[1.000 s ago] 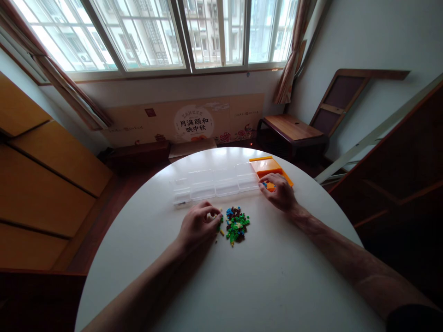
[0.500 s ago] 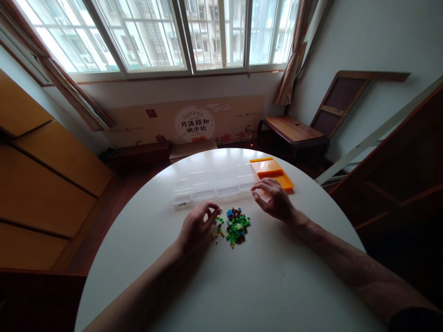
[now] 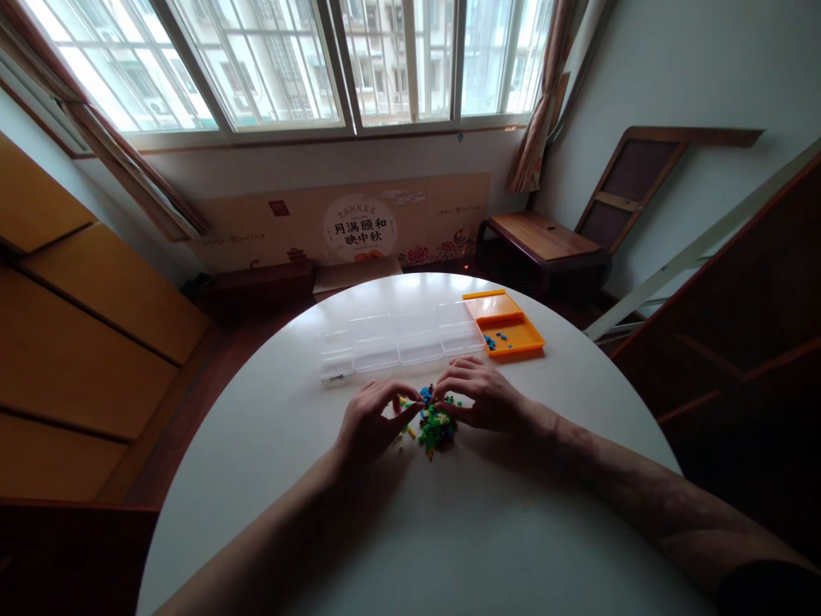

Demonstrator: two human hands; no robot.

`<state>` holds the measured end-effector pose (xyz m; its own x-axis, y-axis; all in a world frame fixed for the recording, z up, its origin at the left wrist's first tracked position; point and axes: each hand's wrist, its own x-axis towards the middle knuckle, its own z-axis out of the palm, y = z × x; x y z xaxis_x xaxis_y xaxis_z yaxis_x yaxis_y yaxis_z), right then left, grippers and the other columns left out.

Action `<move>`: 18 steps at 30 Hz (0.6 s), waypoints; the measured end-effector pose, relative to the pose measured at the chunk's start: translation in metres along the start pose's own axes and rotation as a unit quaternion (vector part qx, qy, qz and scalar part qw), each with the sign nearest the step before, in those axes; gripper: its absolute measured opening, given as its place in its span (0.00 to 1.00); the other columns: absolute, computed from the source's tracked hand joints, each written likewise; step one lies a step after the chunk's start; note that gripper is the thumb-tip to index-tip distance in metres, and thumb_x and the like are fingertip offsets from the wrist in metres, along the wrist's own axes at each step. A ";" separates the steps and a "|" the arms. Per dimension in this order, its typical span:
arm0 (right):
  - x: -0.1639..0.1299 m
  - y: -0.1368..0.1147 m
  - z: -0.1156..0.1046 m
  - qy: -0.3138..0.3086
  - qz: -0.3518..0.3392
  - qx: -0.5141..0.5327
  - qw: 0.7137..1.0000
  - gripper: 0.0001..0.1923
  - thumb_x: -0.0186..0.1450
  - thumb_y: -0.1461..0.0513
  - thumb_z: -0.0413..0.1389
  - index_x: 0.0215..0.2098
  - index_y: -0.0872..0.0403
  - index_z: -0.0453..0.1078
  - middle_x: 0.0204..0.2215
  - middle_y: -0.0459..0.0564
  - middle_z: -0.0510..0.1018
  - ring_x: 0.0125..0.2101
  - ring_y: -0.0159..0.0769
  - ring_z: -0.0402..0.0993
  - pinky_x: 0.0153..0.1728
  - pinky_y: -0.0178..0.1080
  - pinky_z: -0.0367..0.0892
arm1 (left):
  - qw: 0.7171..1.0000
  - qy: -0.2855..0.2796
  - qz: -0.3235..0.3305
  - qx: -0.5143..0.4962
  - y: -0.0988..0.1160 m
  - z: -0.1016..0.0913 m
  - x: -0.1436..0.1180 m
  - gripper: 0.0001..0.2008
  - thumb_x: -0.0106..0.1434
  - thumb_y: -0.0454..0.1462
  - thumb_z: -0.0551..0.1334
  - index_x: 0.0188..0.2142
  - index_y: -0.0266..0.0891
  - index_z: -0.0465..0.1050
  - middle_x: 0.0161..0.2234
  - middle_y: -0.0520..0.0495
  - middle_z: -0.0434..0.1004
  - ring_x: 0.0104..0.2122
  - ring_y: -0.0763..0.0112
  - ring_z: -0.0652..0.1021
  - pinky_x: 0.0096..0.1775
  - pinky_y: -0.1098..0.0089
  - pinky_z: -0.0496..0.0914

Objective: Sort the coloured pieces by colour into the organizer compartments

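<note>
In the orange tray (image 3: 521, 340) a few blue bricks (image 3: 493, 342) are sorted; most remain piled (image 3: 436, 423), picked at by both loosely curled hands: left hand (image 3: 369, 423), right hand (image 3: 481, 398).

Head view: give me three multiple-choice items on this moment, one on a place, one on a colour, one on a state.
1. Where does the orange tray lie?
A. at the right end of the clear boxes
B. at the left end of the clear boxes
C. on the floor by the window

2. What colour are the small bricks in the orange tray?
A. red
B. blue
C. white

3. How do the two hands stand?
A. both lifted high off the table
B. both at the pile of small bricks
C. both resting on the clear boxes

Answers: 1 A, the tray adjoins the rightmost box. 2 B, a few blue bits lie in its near part. 3 B, the left hand and the right hand meet over the pile, fingertips at the bricks.
</note>
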<state>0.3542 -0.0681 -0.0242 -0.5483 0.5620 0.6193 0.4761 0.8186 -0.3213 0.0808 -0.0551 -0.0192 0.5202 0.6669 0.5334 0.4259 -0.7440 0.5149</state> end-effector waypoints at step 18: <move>0.000 0.002 0.006 0.011 -0.037 -0.007 0.999 0.02 0.76 0.61 0.63 0.45 0.46 0.78 0.40 0.46 0.88 0.39 0.38 0.83 0.55 0.47 0.75 | 0.999 -0.004 0.041 0.017 0.002 0.004 0.001 0.06 0.75 0.43 0.70 0.41 0.45 0.83 0.36 0.51 0.89 0.32 0.68 0.85 0.44 0.63 0.75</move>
<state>0.3505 -0.0655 -0.0292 -0.5671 0.4967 0.6570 0.4445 0.8562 -0.2635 0.0854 -0.0559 -0.0202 0.5600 0.6037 0.5675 0.4059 -0.7970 0.4472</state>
